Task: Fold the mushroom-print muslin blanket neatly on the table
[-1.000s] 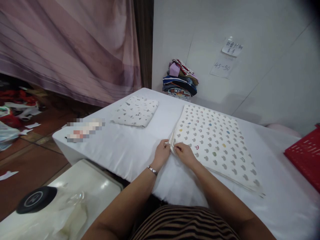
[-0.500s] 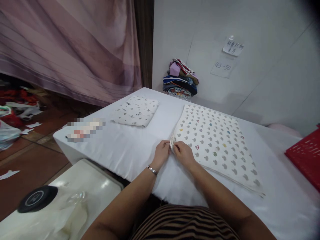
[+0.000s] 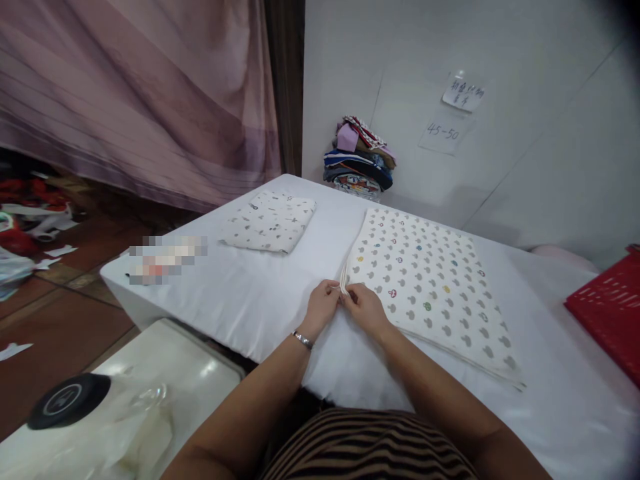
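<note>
A cream cloth [image 3: 430,273] printed with grey and a few coloured mushrooms lies folded flat in layers. At its near left corner my right hand [image 3: 367,310] pinches the layered edge between thumb and fingers. My left hand [image 3: 323,308], with a silver bracelet at the wrist, is closed at the same corner, its fingertips touching the layers. The stacked edges show as pale lines between the two hands. Exactly which layers each hand grips is hidden. Farther left lies a second folded white cloth [image 3: 270,221] with a small grey print.
Both cloths lie on a white-covered table [image 3: 250,293]. At its right edge stands a red plastic basket [image 3: 607,307]. A stack of folded fabrics [image 3: 357,160] is by the wall. A white surface [image 3: 190,373] with a black round object [image 3: 70,400] is at lower left.
The layers at the corner look slightly more fanned out between my fingers. Both hands stay at nearly the same spot, and the view has shifted a little.
</note>
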Demonstrator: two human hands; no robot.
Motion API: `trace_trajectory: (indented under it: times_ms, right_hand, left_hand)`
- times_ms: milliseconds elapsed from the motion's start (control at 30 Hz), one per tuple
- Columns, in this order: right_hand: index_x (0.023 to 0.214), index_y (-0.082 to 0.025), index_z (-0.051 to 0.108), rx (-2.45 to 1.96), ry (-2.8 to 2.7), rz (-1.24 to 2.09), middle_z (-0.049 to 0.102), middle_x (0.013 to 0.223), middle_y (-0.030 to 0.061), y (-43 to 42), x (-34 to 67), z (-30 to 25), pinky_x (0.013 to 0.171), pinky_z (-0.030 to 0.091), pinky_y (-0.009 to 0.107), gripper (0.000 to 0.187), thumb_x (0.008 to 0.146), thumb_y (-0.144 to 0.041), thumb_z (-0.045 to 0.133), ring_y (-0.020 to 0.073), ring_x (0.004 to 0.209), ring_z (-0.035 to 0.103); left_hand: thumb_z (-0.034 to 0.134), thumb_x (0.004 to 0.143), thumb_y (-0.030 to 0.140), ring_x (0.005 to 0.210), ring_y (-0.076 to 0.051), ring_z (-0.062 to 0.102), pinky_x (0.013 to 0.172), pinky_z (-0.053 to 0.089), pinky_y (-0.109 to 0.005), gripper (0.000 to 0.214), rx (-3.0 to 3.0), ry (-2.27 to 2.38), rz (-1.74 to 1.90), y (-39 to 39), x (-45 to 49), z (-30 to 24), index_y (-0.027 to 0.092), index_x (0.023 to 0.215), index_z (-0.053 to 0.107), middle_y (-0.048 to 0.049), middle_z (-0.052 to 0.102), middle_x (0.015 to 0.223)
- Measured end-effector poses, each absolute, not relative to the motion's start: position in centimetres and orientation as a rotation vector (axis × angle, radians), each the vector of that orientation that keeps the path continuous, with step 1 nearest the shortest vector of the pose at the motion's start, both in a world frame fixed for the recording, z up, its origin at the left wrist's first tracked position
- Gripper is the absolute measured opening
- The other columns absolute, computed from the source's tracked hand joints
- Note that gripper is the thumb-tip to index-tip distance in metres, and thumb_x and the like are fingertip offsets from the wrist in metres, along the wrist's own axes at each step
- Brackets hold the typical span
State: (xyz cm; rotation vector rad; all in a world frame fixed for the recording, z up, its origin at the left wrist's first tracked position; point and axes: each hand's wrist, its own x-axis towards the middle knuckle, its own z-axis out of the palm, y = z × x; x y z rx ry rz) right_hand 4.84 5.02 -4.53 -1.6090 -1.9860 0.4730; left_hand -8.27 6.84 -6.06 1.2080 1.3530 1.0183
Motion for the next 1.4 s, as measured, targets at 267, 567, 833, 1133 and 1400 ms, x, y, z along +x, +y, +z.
trace_trajectory:
  times_ms: [267,567,833,1133,1400]
  right_hand:
    - [0.084,-0.019,0.061,-1.58,-1.846,0.474,0.062,0.078,0.0013,5.3,6.1,-4.0,0.066,0.039,0.025,0.018,0.085,-0.027,0.044,0.0143,0.07,0.054]
    - [0.086,-0.02,0.057,-1.724,-2.327,0.203,0.059,0.091,0.0055,4.8,4.5,-2.8,0.063,0.033,0.025,0.013,0.087,-0.021,0.044,0.0161,0.082,0.053]
    - [0.085,-0.02,0.057,-1.643,-2.238,0.3,0.058,0.088,0.0025,4.7,4.6,-3.6,0.069,0.034,0.024,0.013,0.089,-0.022,0.045,0.0143,0.083,0.052]
    - [0.09,-0.021,0.059,-1.561,-2.164,0.369,0.059,0.089,0.0019,4.5,4.5,-4.5,0.071,0.036,0.024,0.014,0.088,-0.02,0.045,0.0138,0.083,0.052]
    - [0.099,-0.022,0.058,-1.529,-2.179,0.409,0.058,0.095,0.0033,4.1,4.7,-4.6,0.075,0.038,0.025,0.018,0.085,-0.018,0.047,0.016,0.092,0.051]
  left_hand:
    - [0.048,0.075,0.017,0.045,-0.01,0.048,0.049,0.037,-0.021,0.025,1.196,1.414,1.03,6.4,-8.4,-5.3,0.016,0.099,0.056,0.0062,0.052,0.05]
    - [0.047,0.073,0.015,0.054,-0.011,0.052,0.056,0.039,-0.022,0.027,1.327,1.417,1.147,6.6,-8.3,-6.1,0.017,0.099,0.055,0.0051,0.054,0.058]
    - [0.051,0.081,0.026,0.055,-0.011,0.056,0.054,0.042,-0.022,0.024,1.24,1.366,1.117,6.8,-8.3,-6.4,0.017,0.103,0.053,0.0043,0.055,0.059]
    - [0.06,0.078,0.029,0.049,-0.011,0.057,0.049,0.046,-0.022,0.019,1.102,1.345,0.999,7.2,-8.5,-5.5,0.014,0.089,0.056,0.0028,0.058,0.056]
    - [0.068,0.072,0.038,0.048,-0.013,0.058,0.05,0.046,-0.023,0.025,1.041,1.382,0.739,8.4,-9.1,-3.6,0.016,0.068,0.056,0.0017,0.056,0.045]
